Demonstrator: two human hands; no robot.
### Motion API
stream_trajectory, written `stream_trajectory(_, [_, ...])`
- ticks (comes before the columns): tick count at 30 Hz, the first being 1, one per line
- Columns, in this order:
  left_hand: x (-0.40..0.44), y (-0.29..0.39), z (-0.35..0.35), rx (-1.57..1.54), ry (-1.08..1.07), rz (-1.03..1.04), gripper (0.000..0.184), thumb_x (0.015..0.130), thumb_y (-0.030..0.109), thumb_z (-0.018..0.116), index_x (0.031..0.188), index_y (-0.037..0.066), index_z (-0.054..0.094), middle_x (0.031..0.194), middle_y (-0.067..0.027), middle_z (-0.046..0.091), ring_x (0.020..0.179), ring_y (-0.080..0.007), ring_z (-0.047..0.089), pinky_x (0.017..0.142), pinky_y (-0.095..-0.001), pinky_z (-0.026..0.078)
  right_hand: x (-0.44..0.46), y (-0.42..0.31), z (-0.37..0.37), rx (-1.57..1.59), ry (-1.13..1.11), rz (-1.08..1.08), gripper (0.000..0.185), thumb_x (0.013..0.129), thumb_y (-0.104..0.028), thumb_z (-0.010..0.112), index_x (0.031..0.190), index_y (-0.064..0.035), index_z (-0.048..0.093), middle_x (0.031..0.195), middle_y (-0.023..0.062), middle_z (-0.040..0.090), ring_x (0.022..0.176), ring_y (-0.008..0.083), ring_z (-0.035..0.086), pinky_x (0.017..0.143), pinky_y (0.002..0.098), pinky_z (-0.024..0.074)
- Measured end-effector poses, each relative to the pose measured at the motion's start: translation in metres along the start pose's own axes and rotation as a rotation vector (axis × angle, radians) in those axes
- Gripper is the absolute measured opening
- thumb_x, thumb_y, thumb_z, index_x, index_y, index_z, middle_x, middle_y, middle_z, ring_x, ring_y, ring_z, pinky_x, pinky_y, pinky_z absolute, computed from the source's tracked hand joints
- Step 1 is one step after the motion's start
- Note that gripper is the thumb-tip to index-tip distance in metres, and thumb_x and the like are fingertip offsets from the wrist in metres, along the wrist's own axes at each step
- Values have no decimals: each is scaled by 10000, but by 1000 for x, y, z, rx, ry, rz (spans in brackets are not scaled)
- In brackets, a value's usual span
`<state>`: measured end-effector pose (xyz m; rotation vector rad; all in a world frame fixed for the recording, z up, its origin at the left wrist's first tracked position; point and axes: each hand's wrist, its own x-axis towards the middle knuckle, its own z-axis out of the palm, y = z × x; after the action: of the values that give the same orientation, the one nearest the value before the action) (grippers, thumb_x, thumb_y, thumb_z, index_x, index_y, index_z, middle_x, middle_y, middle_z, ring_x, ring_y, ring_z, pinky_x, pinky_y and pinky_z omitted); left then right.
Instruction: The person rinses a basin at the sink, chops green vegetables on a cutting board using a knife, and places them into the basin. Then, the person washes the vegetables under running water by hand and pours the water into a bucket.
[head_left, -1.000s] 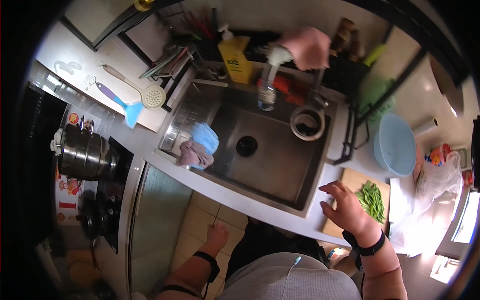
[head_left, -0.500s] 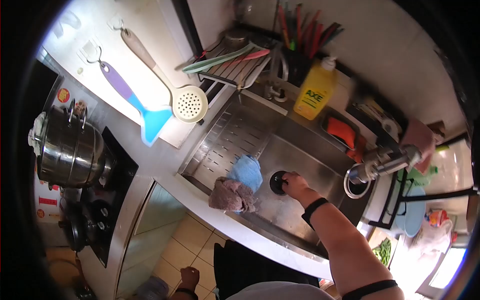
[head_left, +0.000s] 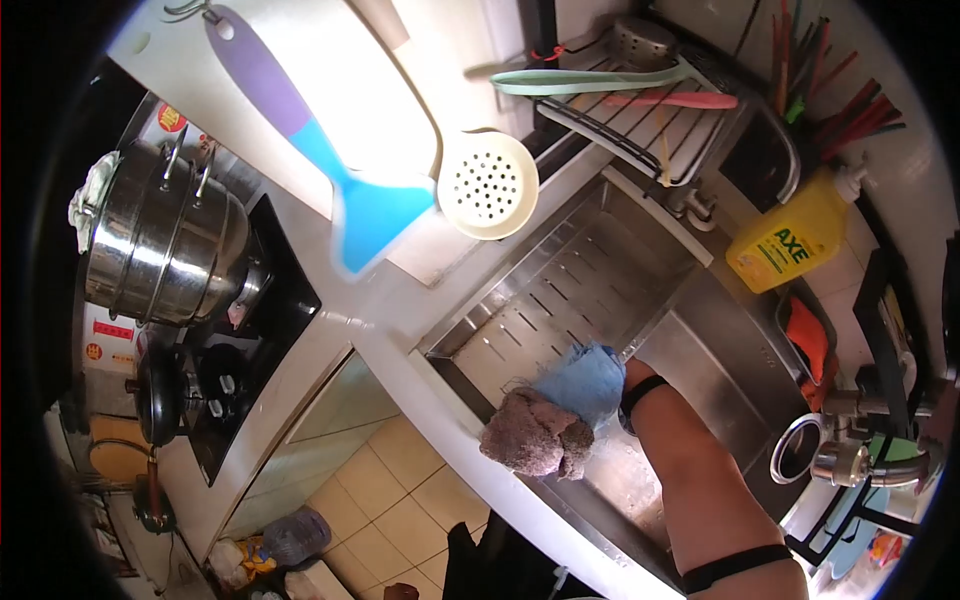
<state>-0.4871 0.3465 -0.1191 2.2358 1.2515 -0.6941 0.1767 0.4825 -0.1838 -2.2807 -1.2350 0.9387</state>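
My right hand (head_left: 635, 373) reaches into the stainless sink (head_left: 725, 345), right beside a blue cloth (head_left: 585, 382). The cloth and the edge of the slotted drain tray (head_left: 560, 285) hide its fingers, so I cannot tell what they hold. A brown-grey cloth (head_left: 538, 435) lies bunched against the blue one over the sink's front edge. The black drain piece seen earlier is out of sight. Just a sliver of my left hand (head_left: 401, 592) shows at the bottom edge, over the floor, its fingers cut off.
Yellow AXE bottle (head_left: 790, 240) and orange sponge (head_left: 806, 340) stand behind the sink, the faucet (head_left: 850, 465) at its right. A blue-purple spatula (head_left: 375, 220) and cream skimmer (head_left: 488, 186) hang over the counter. A steamer pot (head_left: 165, 245) sits on the stove at left.
The view has swung right to left across the scene and closer. My right hand has left the black drain piece and moved toward the blue cloth. My left hand has dropped mostly out of view.
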Motion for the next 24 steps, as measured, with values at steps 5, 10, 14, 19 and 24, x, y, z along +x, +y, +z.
stream_trajectory(5, [-1,22,-8,-173,-116,-193,242,782,162,469,830,-9,634,862,-213,632,770,-372,600,696,-420,491,-5,0,1,-20,-35,1,289,745,-87,532,1031,-57,563,1040,184,541,1001,331,523,864,382,446])
stream_trajectory(10, [17,56,-51,-344,-70,-297,321,797,246,486,913,-21,623,891,-230,628,855,-402,581,760,-436,473,-5,1,3,-4,-50,-13,286,740,-84,533,1023,-57,566,1026,186,544,991,332,527,856,382,450])
stream_trajectory(14, [25,57,-55,-430,-122,-352,377,816,300,479,950,-25,615,923,-242,618,904,-378,576,796,-427,459,-11,5,4,24,-64,-23,284,735,-81,533,1016,-57,568,1015,186,546,984,333,530,850,381,453])
stream_trajectory(19, [33,67,-71,-424,-187,-311,399,819,323,489,981,-22,607,978,-243,606,951,-358,564,831,-416,441,-60,31,-10,-17,267,-192,272,679,-39,553,950,-58,575,966,189,545,919,335,549,813,383,470])
stream_trajectory(24, [48,62,-63,-393,-200,-274,408,836,336,491,1028,-13,581,1031,-231,593,994,-357,544,848,-415,428,-162,102,-20,-119,467,0,269,659,-11,593,921,-51,545,948,153,527,878,328,548,782,389,472])
